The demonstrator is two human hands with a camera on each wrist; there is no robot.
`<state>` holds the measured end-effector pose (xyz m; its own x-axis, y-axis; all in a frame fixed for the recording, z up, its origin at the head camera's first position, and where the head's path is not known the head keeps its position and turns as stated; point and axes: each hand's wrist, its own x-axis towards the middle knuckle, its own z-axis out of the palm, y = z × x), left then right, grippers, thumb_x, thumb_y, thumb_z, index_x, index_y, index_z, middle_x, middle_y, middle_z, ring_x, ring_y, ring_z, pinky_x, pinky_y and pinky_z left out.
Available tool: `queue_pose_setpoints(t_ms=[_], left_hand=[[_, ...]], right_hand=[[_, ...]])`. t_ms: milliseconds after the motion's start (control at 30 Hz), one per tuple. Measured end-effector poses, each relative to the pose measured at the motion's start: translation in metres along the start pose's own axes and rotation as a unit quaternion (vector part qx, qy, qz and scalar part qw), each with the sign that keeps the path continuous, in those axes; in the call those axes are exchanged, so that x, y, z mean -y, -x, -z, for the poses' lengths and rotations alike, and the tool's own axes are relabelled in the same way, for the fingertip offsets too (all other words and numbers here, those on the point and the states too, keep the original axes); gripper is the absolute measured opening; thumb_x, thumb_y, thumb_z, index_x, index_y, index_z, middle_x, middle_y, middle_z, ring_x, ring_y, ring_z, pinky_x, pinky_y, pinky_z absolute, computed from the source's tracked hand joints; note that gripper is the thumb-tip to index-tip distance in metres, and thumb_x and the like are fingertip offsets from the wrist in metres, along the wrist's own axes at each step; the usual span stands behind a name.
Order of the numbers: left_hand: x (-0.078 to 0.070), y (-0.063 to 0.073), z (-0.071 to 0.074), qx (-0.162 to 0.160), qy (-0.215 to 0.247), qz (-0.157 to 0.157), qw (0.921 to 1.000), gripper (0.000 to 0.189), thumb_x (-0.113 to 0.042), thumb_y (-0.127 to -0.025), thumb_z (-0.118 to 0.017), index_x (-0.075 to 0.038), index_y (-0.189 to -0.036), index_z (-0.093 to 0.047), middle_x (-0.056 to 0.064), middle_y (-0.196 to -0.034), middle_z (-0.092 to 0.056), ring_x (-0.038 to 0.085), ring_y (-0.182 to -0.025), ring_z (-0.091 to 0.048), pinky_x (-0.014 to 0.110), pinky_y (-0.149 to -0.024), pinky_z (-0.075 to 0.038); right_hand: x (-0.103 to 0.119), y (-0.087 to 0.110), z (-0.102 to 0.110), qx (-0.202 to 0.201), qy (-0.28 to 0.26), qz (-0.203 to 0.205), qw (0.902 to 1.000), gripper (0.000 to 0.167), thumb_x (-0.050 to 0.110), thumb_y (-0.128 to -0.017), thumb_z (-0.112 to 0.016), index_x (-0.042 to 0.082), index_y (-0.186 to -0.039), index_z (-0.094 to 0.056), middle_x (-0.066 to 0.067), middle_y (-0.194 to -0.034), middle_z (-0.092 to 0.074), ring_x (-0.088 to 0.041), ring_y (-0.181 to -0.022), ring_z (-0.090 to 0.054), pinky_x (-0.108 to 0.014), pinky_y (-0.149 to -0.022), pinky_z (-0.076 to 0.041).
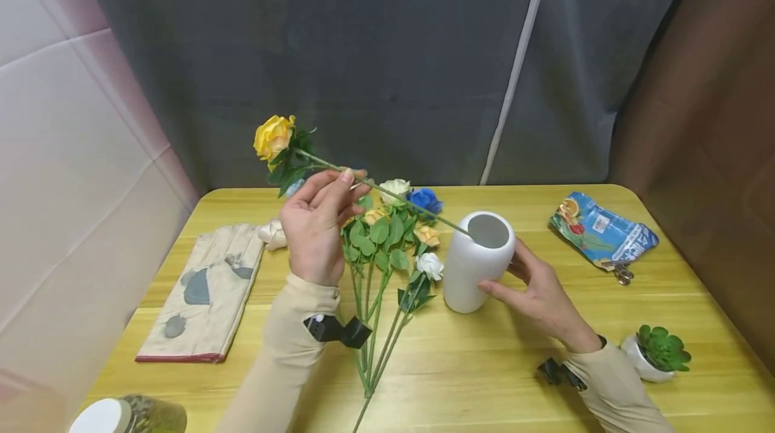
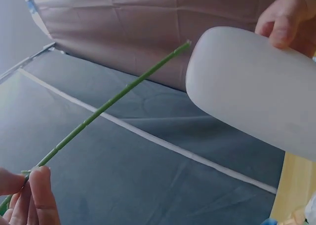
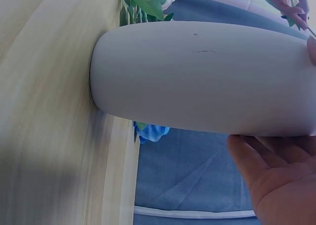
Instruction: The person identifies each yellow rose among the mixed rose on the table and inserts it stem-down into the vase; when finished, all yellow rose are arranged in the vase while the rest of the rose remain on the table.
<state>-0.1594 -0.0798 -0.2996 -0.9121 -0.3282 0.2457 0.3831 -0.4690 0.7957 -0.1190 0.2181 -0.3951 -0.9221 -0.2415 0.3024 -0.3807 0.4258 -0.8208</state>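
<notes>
My left hand [image 1: 316, 234] pinches the green stem [image 2: 106, 105] of a yellow rose [image 1: 274, 138] between thumb and fingers. The rose's head points up to the left, and the stem slants down to the right. Its bare lower end is at the rim of a white vase [image 1: 472, 278]; whether it touches the rim I cannot tell. My right hand [image 1: 545, 295] grips the vase from the right, thumb on the near side and fingers partly hidden behind. In the right wrist view the vase's base [image 3: 98, 72] meets the tabletop.
Several artificial flowers [image 1: 378, 238] lie left of the vase, among them a blue rose [image 1: 426, 201] and a white one [image 1: 429, 265]. A folded cloth [image 1: 202, 295] and a lidded jar [image 1: 154, 414] are at left. A blue pouch [image 1: 605, 231] and a potted succulent [image 1: 662, 349] are at right.
</notes>
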Motion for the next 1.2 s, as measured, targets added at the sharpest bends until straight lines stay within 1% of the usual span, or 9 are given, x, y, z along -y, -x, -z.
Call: queue_pose_setpoints(t_ms=[100,200,367,500,600,733,900,1067,1200], left_hand=[[0.005,0.000,-0.003,-0.002,0.002,-0.013,0.9999,0.008,0.001,-0.094,-0.071,-0.004,-0.089,-0.067,0.009,-0.089,-0.080,0.015,-0.071,-0.077,0.023,-0.054,-0.058],[0.009,0.001,-0.005,0.007,0.001,-0.023,0.9997,0.007,0.002,-0.093,-0.071,-0.003,-0.089,-0.068,0.010,-0.089,-0.080,0.016,-0.071,-0.077,0.024,-0.054,-0.059],[0.016,0.002,-0.012,0.020,-0.003,-0.033,0.9993,0.006,0.002,-0.093,-0.072,-0.001,-0.090,-0.069,0.010,-0.088,-0.080,0.017,-0.072,-0.077,0.025,-0.055,-0.059],[0.023,0.005,-0.021,0.034,-0.005,-0.031,0.9989,0.006,0.002,-0.092,-0.073,0.003,-0.092,-0.067,0.008,-0.087,-0.080,0.015,-0.071,-0.077,0.027,-0.055,-0.060],[0.030,0.006,-0.026,0.045,-0.008,-0.023,0.9987,0.008,0.002,-0.091,-0.074,0.006,-0.093,-0.067,0.006,-0.084,-0.079,0.015,-0.070,-0.076,0.027,-0.055,-0.060],[0.037,0.007,-0.032,0.058,-0.008,-0.016,0.9982,0.008,0.001,-0.092,-0.074,0.005,-0.092,-0.067,0.007,-0.085,-0.079,0.016,-0.069,-0.077,0.027,-0.056,-0.060],[0.042,0.006,-0.034,0.071,-0.013,-0.020,0.9972,0.013,-0.003,-0.092,-0.075,0.007,-0.093,-0.068,0.012,-0.089,-0.079,0.017,-0.070,-0.077,0.027,-0.057,-0.061],[0.044,0.006,-0.037,0.083,-0.010,-0.024,0.9962,0.019,-0.005,-0.092,-0.076,0.011,-0.097,-0.067,0.011,-0.089,-0.080,0.015,-0.070,-0.077,0.027,-0.058,-0.061],[0.045,0.006,-0.040,0.092,0.001,-0.028,0.9954,0.018,-0.003,-0.092,-0.076,0.012,-0.097,-0.067,0.010,-0.088,-0.079,0.016,-0.071,-0.076,0.027,-0.059,-0.061]], right_hand=[[0.000,0.000,0.000,0.000,-0.001,0.000,1.0000,0.074,0.010,-0.089,-0.081,0.014,-0.154,-0.044,-0.012,-0.143,-0.060,-0.015,-0.127,-0.061,-0.020,-0.101,-0.051],[0.000,0.000,0.000,0.000,-0.005,-0.002,1.0000,0.075,0.010,-0.088,-0.082,0.014,-0.154,-0.044,-0.010,-0.143,-0.061,-0.007,-0.126,-0.060,-0.019,-0.102,-0.051],[-0.002,0.000,0.001,-0.001,-0.007,0.004,1.0000,0.075,0.008,-0.088,-0.081,0.014,-0.154,-0.044,-0.011,-0.143,-0.061,-0.006,-0.126,-0.060,-0.019,-0.101,-0.051],[-0.003,0.000,-0.001,-0.001,-0.009,0.011,0.9999,0.074,0.007,-0.089,-0.080,0.015,-0.153,-0.045,-0.013,-0.142,-0.061,-0.002,-0.124,-0.059,-0.019,-0.101,-0.051],[-0.003,0.000,-0.001,-0.001,-0.012,0.011,0.9999,0.073,0.007,-0.089,-0.080,0.015,-0.153,-0.045,-0.013,-0.142,-0.062,0.002,-0.124,-0.059,-0.019,-0.101,-0.051],[-0.002,0.000,-0.001,-0.001,-0.012,0.013,0.9998,0.074,0.007,-0.090,-0.080,0.015,-0.154,-0.045,-0.014,-0.142,-0.062,0.003,-0.123,-0.058,-0.019,-0.102,-0.051],[-0.002,-0.001,-0.001,0.000,-0.010,0.014,0.9999,0.074,0.006,-0.089,-0.080,0.014,-0.154,-0.044,-0.014,-0.142,-0.061,0.003,-0.124,-0.058,-0.019,-0.101,-0.051],[-0.003,-0.001,-0.001,0.001,-0.008,0.014,0.9999,0.074,0.007,-0.089,-0.080,0.013,-0.154,-0.044,-0.015,-0.142,-0.061,0.003,-0.123,-0.058,-0.019,-0.101,-0.051],[-0.003,0.000,0.000,0.000,-0.009,0.015,0.9999,0.075,0.006,-0.089,-0.080,0.015,-0.154,-0.044,-0.015,-0.142,-0.061,0.003,-0.123,-0.058,-0.020,-0.101,-0.051]])
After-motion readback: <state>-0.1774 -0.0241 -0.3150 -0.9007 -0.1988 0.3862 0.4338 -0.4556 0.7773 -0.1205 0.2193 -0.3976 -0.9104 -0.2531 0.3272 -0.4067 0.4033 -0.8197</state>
